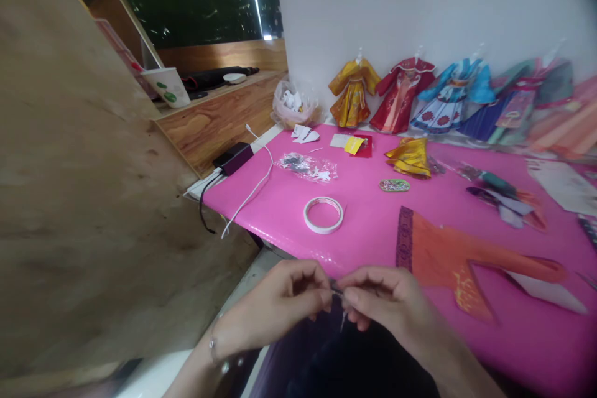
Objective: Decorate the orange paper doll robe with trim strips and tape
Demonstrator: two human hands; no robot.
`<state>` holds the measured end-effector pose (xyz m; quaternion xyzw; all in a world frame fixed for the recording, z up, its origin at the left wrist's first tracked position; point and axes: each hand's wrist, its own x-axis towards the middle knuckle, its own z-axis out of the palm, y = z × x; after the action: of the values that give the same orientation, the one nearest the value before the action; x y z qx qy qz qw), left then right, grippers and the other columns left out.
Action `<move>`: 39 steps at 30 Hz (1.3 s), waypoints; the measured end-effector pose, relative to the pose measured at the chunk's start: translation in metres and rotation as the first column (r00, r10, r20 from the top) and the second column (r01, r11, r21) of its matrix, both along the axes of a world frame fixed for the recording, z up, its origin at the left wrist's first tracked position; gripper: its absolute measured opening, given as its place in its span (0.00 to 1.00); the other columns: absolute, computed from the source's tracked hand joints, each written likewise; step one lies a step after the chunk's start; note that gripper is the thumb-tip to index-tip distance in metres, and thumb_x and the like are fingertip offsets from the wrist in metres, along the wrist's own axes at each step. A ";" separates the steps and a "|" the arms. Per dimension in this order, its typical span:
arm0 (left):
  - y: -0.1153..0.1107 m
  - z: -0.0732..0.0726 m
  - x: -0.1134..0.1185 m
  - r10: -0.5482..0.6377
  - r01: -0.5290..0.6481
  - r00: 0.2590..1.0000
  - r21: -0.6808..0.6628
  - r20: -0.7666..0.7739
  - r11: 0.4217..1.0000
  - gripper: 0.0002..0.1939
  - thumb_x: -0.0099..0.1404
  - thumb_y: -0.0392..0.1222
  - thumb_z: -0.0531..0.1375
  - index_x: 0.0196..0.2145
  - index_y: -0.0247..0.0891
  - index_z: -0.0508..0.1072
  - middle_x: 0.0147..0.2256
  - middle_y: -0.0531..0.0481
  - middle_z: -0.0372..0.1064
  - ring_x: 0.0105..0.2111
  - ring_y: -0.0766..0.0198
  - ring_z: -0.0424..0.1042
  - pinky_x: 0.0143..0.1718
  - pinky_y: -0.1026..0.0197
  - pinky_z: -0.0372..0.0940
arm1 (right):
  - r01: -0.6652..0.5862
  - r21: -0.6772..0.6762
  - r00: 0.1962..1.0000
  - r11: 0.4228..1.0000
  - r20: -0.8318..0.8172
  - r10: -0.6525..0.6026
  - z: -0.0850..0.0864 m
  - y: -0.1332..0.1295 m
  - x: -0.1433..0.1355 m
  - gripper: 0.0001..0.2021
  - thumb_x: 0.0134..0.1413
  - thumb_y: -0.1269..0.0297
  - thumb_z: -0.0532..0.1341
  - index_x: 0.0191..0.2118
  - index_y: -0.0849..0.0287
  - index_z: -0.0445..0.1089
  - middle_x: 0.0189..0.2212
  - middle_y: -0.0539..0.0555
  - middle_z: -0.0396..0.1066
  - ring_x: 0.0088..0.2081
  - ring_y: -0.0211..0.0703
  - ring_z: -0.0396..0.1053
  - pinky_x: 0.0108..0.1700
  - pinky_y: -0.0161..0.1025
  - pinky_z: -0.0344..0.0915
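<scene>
Pink and glossy, the worktop (280, 214) ends just beyond the left hand (286, 292) and right hand (392, 298), which meet nearly fingertip to fingertip, thumbs and fingers pinched on a small, thin dark piece (336, 290) between them, too blurred to identify. A smooth white tape ring (323, 230) lies flat ahead; rightward spreads orange cloth (436, 255) edged with a dark patterned band (405, 239).

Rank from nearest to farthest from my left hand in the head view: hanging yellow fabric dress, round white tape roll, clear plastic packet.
From your left hand:
1. Tape roll, just beyond it on the pink table.
2. Clear packet, beyond the roll.
3. Yellow dress, against the wall, farther right.
</scene>
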<state>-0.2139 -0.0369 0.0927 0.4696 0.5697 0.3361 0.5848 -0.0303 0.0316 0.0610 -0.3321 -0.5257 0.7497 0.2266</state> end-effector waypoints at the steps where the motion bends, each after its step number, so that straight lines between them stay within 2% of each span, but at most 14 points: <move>1: 0.000 0.001 0.000 0.007 -0.007 1.000 0.014 -0.013 1.000 0.07 0.61 0.41 0.59 0.28 0.36 0.69 0.27 0.52 0.68 0.28 0.65 0.65 0.32 0.61 0.62 | -0.025 0.023 1.000 0.999 0.010 0.025 0.000 0.000 0.000 0.08 0.53 0.61 0.67 0.33 0.60 0.79 0.23 0.50 0.73 0.24 0.34 0.70 0.25 0.28 0.66; 7: -0.003 0.008 0.000 -0.033 0.040 0.995 0.063 -0.098 0.997 0.07 0.64 0.40 0.55 0.28 0.39 0.65 0.27 0.55 0.63 0.28 0.65 0.63 0.32 0.61 0.60 | -0.139 0.152 0.987 0.979 0.098 0.125 0.007 0.001 -0.006 0.14 0.58 0.57 0.61 0.26 0.60 0.72 0.21 0.45 0.61 0.18 0.29 0.58 0.20 0.28 0.56; 12: -0.003 0.011 -0.003 -0.023 0.041 0.984 0.101 -0.178 0.994 0.07 0.63 0.37 0.54 0.26 0.39 0.63 0.25 0.58 0.57 0.27 0.67 0.55 0.30 0.63 0.53 | -0.210 0.190 0.973 0.959 0.135 0.186 0.011 0.005 -0.010 0.16 0.61 0.56 0.56 0.25 0.59 0.63 0.19 0.42 0.52 0.17 0.29 0.54 0.19 0.30 0.50; 15: -0.004 0.012 -0.005 -0.024 0.038 0.990 0.098 -0.140 0.994 0.06 0.62 0.36 0.54 0.26 0.39 0.63 0.25 0.58 0.56 0.27 0.67 0.54 0.30 0.63 0.52 | -0.274 0.157 0.960 0.949 0.099 0.261 0.009 0.009 -0.013 0.13 0.60 0.57 0.56 0.27 0.59 0.65 0.21 0.43 0.54 0.19 0.29 0.53 0.20 0.30 0.51; 19: -0.004 0.013 -0.006 -0.017 0.021 0.998 0.078 -0.058 0.997 0.05 0.60 0.35 0.55 0.26 0.39 0.63 0.25 0.59 0.54 0.26 0.68 0.52 0.29 0.63 0.50 | -0.320 0.109 0.947 0.941 0.043 0.317 0.006 0.012 -0.017 0.10 0.54 0.59 0.60 0.29 0.60 0.66 0.23 0.45 0.61 0.19 0.29 0.55 0.20 0.30 0.50; 22: -0.003 0.012 -0.006 -0.009 0.012 0.999 0.083 -0.037 0.996 0.05 0.59 0.36 0.55 0.26 0.39 0.63 0.24 0.58 0.54 0.26 0.67 0.52 0.29 0.63 0.50 | -0.300 0.099 0.954 0.949 0.031 0.298 0.008 0.012 -0.017 0.09 0.52 0.60 0.61 0.27 0.60 0.67 0.22 0.46 0.62 0.19 0.30 0.54 0.20 0.31 0.48; 25: -0.001 0.008 -0.007 0.044 -0.042 0.999 0.082 -0.017 0.996 0.04 0.59 0.39 0.56 0.27 0.38 0.64 0.24 0.58 0.56 0.26 0.67 0.54 0.28 0.63 0.52 | -0.259 0.131 0.964 0.957 -0.018 0.264 0.012 0.010 -0.018 0.08 0.53 0.63 0.61 0.25 0.59 0.66 0.20 0.44 0.58 0.19 0.30 0.52 0.21 0.33 0.46; 27: 0.002 0.004 -0.009 0.126 -0.126 0.992 0.095 0.010 0.987 0.05 0.60 0.41 0.57 0.28 0.38 0.65 0.24 0.58 0.59 0.25 0.67 0.57 0.28 0.63 0.54 | -0.200 0.176 0.976 0.964 -0.047 0.211 0.013 0.009 -0.018 0.09 0.54 0.66 0.61 0.24 0.59 0.66 0.19 0.43 0.56 0.20 0.30 0.51 0.23 0.33 0.47; 30: 0.006 0.000 -0.010 0.218 -0.219 0.976 0.115 0.016 0.969 0.09 0.62 0.44 0.57 0.28 0.37 0.68 0.24 0.56 0.63 0.24 0.67 0.60 0.29 0.62 0.57 | -0.069 0.265 0.995 0.962 -0.049 0.085 0.012 0.006 -0.018 0.10 0.56 0.67 0.61 0.24 0.58 0.68 0.22 0.44 0.59 0.24 0.32 0.55 0.27 0.34 0.52; 35: 0.004 0.002 -0.005 0.180 -0.179 0.984 0.159 0.003 0.971 0.10 0.62 0.42 0.59 0.29 0.34 0.76 0.26 0.53 0.69 0.26 0.67 0.63 0.29 0.63 0.58 | 0.060 0.382 0.998 0.922 -0.040 -0.048 0.007 0.004 -0.017 0.09 0.57 0.64 0.62 0.26 0.57 0.72 0.25 0.46 0.62 0.27 0.35 0.60 0.29 0.35 0.56; 39: 0.000 0.006 0.000 0.273 -0.247 0.961 0.286 -0.054 0.926 0.07 0.60 0.39 0.62 0.31 0.36 0.80 0.28 0.51 0.73 0.28 0.66 0.67 0.32 0.63 0.60 | 0.084 0.421 0.996 0.903 -0.025 -0.081 0.005 0.003 -0.017 0.10 0.58 0.64 0.62 0.26 0.57 0.72 0.25 0.46 0.61 0.27 0.36 0.59 0.28 0.35 0.56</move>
<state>-0.2143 -0.0369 0.0982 0.4820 0.6010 0.4645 0.4368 -0.0478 0.0342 0.0656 -0.2945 -0.6599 0.6093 0.3264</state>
